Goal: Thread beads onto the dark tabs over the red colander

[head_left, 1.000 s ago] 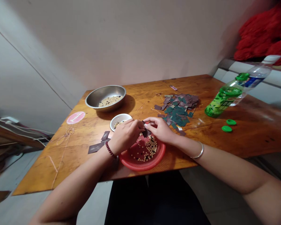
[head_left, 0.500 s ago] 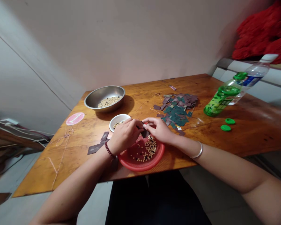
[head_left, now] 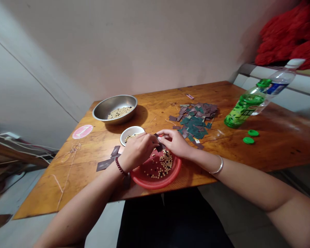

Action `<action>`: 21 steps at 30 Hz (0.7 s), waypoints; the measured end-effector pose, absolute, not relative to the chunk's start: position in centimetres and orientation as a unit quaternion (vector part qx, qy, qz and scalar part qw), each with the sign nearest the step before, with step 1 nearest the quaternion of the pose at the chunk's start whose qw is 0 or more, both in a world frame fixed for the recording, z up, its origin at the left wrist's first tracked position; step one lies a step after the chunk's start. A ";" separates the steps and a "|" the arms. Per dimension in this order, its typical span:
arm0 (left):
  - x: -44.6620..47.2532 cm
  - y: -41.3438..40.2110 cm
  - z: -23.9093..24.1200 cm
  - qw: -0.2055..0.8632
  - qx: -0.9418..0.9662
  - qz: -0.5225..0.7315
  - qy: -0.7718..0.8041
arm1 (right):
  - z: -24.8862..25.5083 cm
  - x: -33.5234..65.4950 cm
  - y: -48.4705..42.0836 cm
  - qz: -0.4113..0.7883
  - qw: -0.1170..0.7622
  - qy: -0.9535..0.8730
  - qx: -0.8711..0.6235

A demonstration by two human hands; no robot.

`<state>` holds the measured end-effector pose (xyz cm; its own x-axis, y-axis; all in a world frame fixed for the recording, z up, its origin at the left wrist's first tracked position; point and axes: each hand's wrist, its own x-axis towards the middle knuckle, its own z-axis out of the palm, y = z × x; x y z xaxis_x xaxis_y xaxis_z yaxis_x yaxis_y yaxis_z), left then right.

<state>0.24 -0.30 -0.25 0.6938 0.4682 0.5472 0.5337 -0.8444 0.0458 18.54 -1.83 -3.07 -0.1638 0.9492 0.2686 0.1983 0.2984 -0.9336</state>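
Wooden table (head_left: 274, 148) fills mid-frame below a plain wall. At its near edge, centre frame, sits a red basket (head_left: 155, 182). Above its far rim the left hand (head_left: 136, 151) and right hand (head_left: 177, 143) meet, fingers closed in a pinch on a small dark card (head_left: 160, 147). Work is best kept over the basket, so that loose beads (head_left: 165, 162) drop back in. The green bottle (head_left: 244, 107) label, right of frame, is unreadable; the pink disc (head_left: 82, 131), left of centre, reads "1".

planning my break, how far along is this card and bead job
Likely done: few cards set aside beside the basket. In hand: left hand and right hand pinch one card over it. Left: the big pile and bowl of beads.
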 end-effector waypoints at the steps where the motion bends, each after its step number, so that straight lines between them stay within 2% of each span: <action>1: 0.3 -0.3 -0.2 0.058 -0.920 -0.270 -0.279 | -3.1 18.6 -1.8 0.397 0.473 -0.652 -0.439; 6: 0.3 -0.3 -0.2 0.042 -0.922 -0.244 -0.297 | -3.5 18.7 -1.7 0.400 0.469 -0.655 -0.437; 21: 0.4 -0.5 -0.2 0.033 -0.912 -0.290 -0.289 | -3.3 18.6 -1.7 0.396 0.473 -0.651 -0.443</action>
